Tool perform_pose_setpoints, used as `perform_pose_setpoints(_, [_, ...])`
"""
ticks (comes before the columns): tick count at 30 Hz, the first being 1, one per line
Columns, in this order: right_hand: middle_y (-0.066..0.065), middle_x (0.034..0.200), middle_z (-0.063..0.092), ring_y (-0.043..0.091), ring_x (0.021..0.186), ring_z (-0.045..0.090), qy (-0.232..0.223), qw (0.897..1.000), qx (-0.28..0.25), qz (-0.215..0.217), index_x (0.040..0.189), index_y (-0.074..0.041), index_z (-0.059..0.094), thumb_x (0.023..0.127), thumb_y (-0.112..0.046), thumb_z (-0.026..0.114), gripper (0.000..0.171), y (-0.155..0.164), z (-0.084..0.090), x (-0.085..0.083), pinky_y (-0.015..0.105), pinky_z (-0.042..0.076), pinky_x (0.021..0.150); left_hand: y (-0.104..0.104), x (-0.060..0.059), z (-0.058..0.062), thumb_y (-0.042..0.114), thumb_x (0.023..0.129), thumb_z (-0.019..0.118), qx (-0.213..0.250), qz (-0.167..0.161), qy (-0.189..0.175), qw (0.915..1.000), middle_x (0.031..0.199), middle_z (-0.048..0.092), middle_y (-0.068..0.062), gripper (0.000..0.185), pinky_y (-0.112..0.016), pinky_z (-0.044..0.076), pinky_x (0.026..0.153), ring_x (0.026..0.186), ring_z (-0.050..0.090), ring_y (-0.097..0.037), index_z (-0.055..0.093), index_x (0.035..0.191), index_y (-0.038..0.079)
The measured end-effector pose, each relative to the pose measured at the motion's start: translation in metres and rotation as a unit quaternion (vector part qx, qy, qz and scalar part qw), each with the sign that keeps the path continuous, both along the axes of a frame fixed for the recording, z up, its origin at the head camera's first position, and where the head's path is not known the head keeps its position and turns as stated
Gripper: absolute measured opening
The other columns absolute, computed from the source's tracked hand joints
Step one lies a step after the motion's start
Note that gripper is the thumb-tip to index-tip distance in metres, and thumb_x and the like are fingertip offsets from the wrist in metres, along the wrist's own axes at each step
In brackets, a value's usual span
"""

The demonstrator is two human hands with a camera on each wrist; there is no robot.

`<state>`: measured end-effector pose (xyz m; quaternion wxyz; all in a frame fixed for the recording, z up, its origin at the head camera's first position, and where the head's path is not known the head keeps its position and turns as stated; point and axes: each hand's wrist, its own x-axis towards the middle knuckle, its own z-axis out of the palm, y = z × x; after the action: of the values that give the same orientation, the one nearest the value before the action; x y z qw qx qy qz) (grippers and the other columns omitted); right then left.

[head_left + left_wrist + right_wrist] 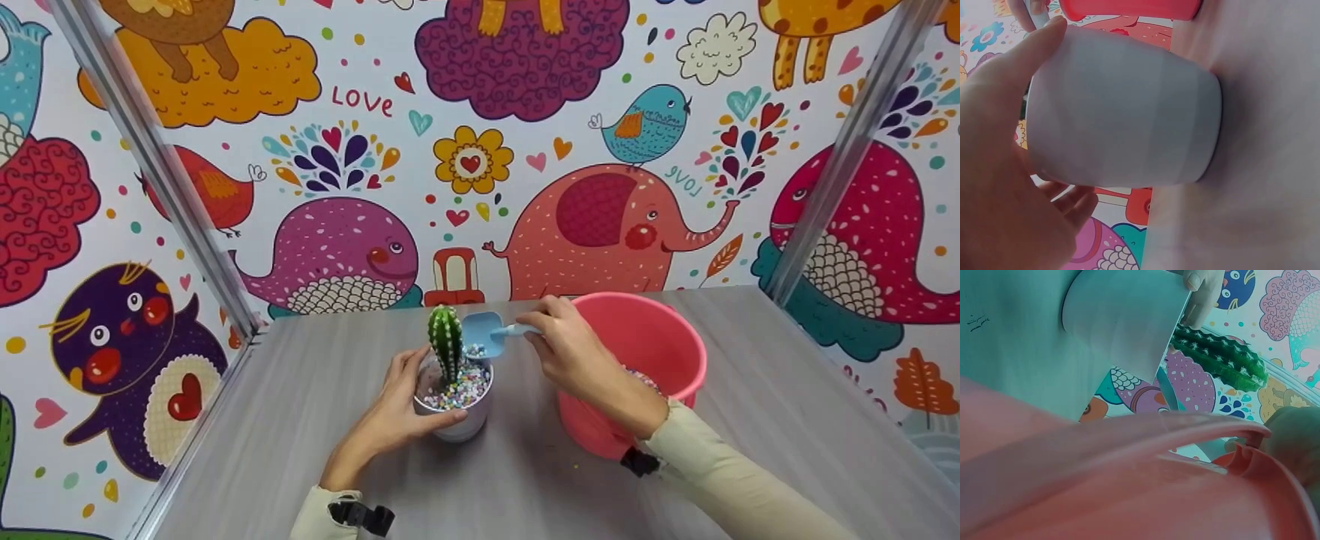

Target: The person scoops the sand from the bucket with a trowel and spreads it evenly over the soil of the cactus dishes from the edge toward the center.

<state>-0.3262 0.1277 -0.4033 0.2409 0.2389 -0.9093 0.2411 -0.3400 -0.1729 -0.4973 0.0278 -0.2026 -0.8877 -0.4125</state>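
Worktop front (480,495): lay open.
Right side: pink bucket (660,337) stood just beside white pot (469,424).
Gap between them: narrow, possibly passable.
Back: wall (525,150) blocked.

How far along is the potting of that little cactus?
The cactus already stands in the white pot, with coloured pebbles nearly at the rim. The left hand grips the pot; the right hand holds a blue scoop over it. Probably only topping up from the pink bucket remains.

The head view looks down from above, while both close, sideways-tilted wrist views share the white pot (457,409).
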Motion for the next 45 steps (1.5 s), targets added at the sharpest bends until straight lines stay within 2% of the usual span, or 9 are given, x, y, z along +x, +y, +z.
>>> perform_pose_setpoints(8, [0.008, 0.117, 0.069, 0.021, 0.108, 0.061, -0.005, 1.0, -0.003, 0.002, 0.123, -0.007, 0.081, 0.095, -0.002, 0.081, 0.028, -0.001, 0.001, 0.002, 0.033, 0.064, 0.087, -0.003, -0.001, 0.0, 0.064, 0.078, 0.091, -0.001, -0.002, -0.006, 1.0, 0.166, 0.036, -0.007, 0.118, -0.067, 0.039, 0.125, 0.156, 0.041, -0.035, 0.03, 0.171, 0.022])
perform_pose_setpoints(14, [0.007, 0.117, 0.068, 0.02, 0.109, 0.06, 0.005, 1.0, -0.001, 0.01, 0.123, -0.007, 0.081, 0.095, -0.003, 0.08, 0.028, -0.001, 0.001, 0.002, 0.031, 0.064, 0.086, -0.005, 0.0, 0.001, 0.064, 0.079, 0.089, -0.003, -0.012, -0.015, 0.9998, 0.173, 0.033, -0.006, 0.117, -0.069, 0.035, 0.126, 0.16, 0.038, -0.037, 0.028, 0.171, 0.025])
perform_pose_setpoints(19, [0.006, 0.118, 0.069, 0.018, 0.108, 0.059, 0.027, 0.999, 0.009, 0.026, 0.124, -0.008, 0.081, 0.095, -0.002, 0.081, 0.029, 0.0, 0.0, 0.001, 0.03, 0.065, 0.086, -0.007, -0.001, 0.001, 0.062, 0.081, 0.089, 0.006, -0.018, -0.027, 0.9995, 0.177, 0.031, -0.006, 0.115, -0.072, 0.032, 0.127, 0.162, 0.034, -0.039, 0.027, 0.172, 0.026])
perform_pose_setpoints(24, [0.008, 0.119, 0.07, 0.02, 0.109, 0.061, 0.068, 0.996, 0.026, 0.047, 0.125, -0.008, 0.08, 0.095, -0.003, 0.08, 0.03, 0.001, -0.001, -0.001, 0.031, 0.065, 0.088, -0.006, -0.004, -0.001, 0.059, 0.083, 0.088, 0.019, -0.033, -0.019, 0.9991, 0.177, 0.03, -0.005, 0.114, -0.069, 0.029, 0.13, 0.164, 0.032, -0.035, 0.026, 0.172, 0.024])
perform_pose_setpoints(29, [0.009, 0.119, 0.07, 0.021, 0.109, 0.061, 0.087, 0.995, 0.033, 0.045, 0.126, -0.007, 0.08, 0.096, -0.003, 0.079, 0.03, 0.0, 0.0, 0.0, 0.031, 0.065, 0.089, -0.006, -0.005, -0.001, 0.058, 0.083, 0.089, 0.026, -0.034, -0.021, 0.9989, 0.177, 0.031, -0.004, 0.114, -0.068, 0.029, 0.13, 0.164, 0.032, -0.035, 0.026, 0.172, 0.024])
perform_pose_setpoints(34, [0.007, 0.12, 0.07, 0.02, 0.109, 0.061, 0.075, 0.996, 0.028, 0.029, 0.127, -0.009, 0.08, 0.095, -0.004, 0.081, 0.032, 0.002, 0.003, 0.003, 0.031, 0.065, 0.089, -0.007, -0.005, -0.001, 0.059, 0.082, 0.089, 0.025, -0.032, -0.026, 0.9988, 0.177, 0.03, -0.003, 0.115, -0.068, 0.028, 0.13, 0.164, 0.031, -0.034, 0.026, 0.172, 0.026])
perform_pose_setpoints(41, [0.003, 0.12, 0.069, 0.018, 0.11, 0.06, 0.023, 1.0, -0.005, 0.011, 0.129, -0.011, 0.079, 0.093, -0.003, 0.083, 0.037, 0.012, 0.006, 0.006, 0.031, 0.064, 0.088, -0.007, -0.004, -0.001, 0.06, 0.081, 0.089, 0.025, -0.027, -0.025, 0.999, 0.178, 0.029, -0.004, 0.117, -0.069, 0.028, 0.129, 0.164, 0.031, -0.036, 0.026, 0.173, 0.025])
perform_pose_setpoints(45, [0.004, 0.119, 0.069, 0.018, 0.109, 0.062, 0.019, 1.0, -0.015, -0.002, 0.129, -0.009, 0.078, 0.093, -0.001, 0.083, 0.038, 0.021, 0.007, 0.01, 0.032, 0.064, 0.088, -0.006, -0.003, -0.002, 0.059, 0.081, 0.09, 0.027, -0.027, -0.025, 0.999, 0.178, 0.028, -0.006, 0.117, -0.07, 0.028, 0.129, 0.163, 0.032, -0.038, 0.026, 0.172, 0.026])
